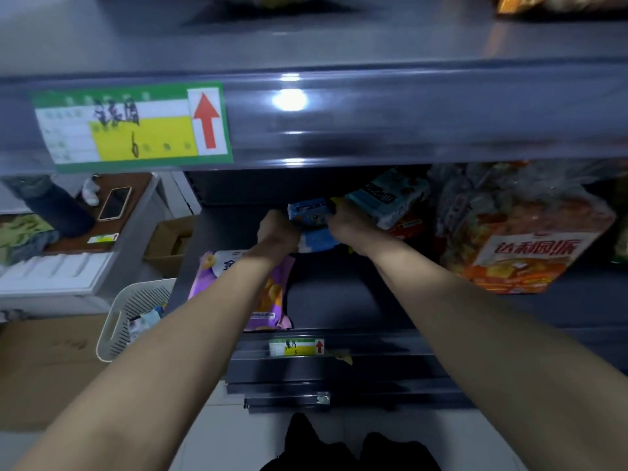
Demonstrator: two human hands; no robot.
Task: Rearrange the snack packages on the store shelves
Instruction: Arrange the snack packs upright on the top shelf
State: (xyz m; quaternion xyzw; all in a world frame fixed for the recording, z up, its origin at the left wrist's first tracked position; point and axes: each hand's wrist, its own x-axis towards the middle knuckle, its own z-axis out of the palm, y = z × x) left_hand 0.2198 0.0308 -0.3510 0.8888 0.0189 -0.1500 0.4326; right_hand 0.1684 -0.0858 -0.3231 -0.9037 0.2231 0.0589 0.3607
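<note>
Both arms reach deep into the dark lower shelf (pixel 339 300). My left hand (pixel 277 229) and my right hand (pixel 346 222) grip the two sides of a small blue snack package (pixel 312 215) held near the back of the shelf. A purple snack bag (pixel 268 297) lies flat under my left forearm. A light-blue package (pixel 387 195) leans just right of my right hand, with a red pack (pixel 407 226) below it. A big orange bag (pixel 530 246) fills the shelf's right side.
The upper shelf edge (pixel 373 117) carries a green and yellow price label (pixel 132 127). Left of the shelves stand a white basket (pixel 136 311), cardboard boxes (pixel 170 243) and a desk with a phone (pixel 114 202). A smaller label (pixel 296 347) marks the lower shelf edge.
</note>
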